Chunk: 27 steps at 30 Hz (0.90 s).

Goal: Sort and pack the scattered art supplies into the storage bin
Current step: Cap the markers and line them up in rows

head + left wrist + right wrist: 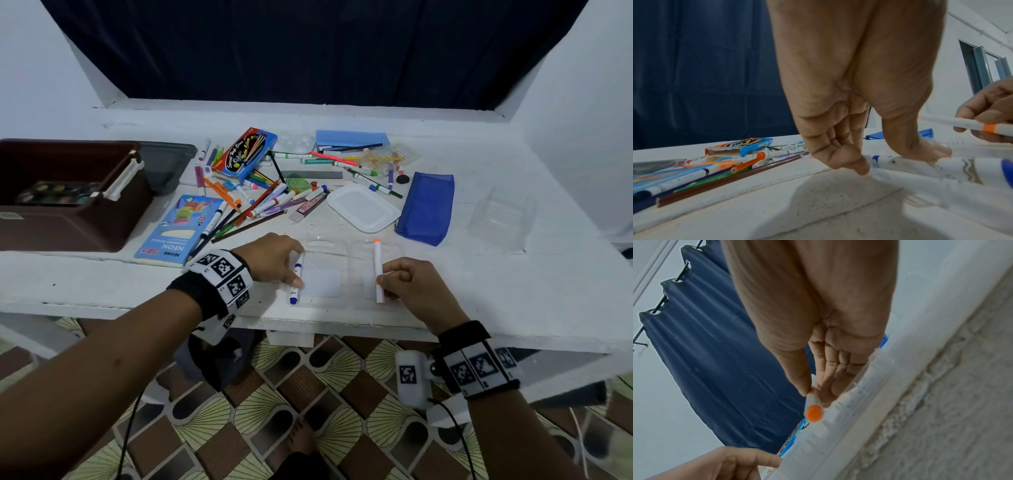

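A clear plastic marker case point(325, 284) lies open near the table's front edge. A blue marker point(295, 284) lies along its left side. My left hand point(291, 269) has curled fingers, and its thumb point(920, 146) bears down on that marker point(982, 167). My right hand point(387, 282) pinches a white marker with orange ends point(377, 263) over the case's right half point(849, 402), its orange end cap point(813, 413) pointing back at the wrist. The brown storage bin point(78, 226) stands at the far left with a paint palette point(58, 193) inside.
A heap of markers and pencils point(260, 202) covers the table's middle, with a water colour box point(245, 154) and a neon pencil box point(174, 229). A white lid point(363, 207), a blue mesh pouch point(426, 209) and a clear box point(500, 216) lie to the right.
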Each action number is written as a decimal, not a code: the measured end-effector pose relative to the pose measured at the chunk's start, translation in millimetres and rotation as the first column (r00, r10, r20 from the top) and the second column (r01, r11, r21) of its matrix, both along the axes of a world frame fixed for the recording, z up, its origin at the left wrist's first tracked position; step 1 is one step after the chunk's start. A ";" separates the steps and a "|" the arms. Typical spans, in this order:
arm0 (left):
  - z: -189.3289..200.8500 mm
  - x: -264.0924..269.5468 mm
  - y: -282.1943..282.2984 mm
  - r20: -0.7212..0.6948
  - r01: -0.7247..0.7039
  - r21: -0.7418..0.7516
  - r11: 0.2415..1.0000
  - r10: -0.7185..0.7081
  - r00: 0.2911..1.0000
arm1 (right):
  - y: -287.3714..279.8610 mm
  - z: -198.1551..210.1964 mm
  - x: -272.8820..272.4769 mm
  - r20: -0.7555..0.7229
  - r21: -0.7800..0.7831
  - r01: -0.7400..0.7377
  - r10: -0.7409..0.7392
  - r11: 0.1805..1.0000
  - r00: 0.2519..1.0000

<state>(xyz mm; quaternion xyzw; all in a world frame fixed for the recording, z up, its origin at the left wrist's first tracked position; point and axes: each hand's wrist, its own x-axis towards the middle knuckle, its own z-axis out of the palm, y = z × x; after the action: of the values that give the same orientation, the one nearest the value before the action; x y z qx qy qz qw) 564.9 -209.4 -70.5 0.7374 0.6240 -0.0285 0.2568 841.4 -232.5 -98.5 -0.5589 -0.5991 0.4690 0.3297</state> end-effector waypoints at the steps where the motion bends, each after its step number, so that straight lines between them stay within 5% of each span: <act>1: -0.2 0.9 0.1 -0.011 -0.004 0.000 1.000 0.004 1.000 | 0.3 -0.3 -0.3 0.007 0.002 0.000 0.000 1.000 1.000; 27: 8.1 3.2 3.2 -0.034 -0.061 -0.034 0.998 0.060 0.998 | -0.2 -0.9 -3.4 0.055 0.024 -0.003 0.001 1.000 0.998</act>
<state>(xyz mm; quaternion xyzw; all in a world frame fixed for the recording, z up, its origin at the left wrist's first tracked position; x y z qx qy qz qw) 568.1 -206.2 -62.4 0.7131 0.6495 -0.0439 0.2602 837.9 -232.7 -99.4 -0.5671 -0.6141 0.4465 0.3191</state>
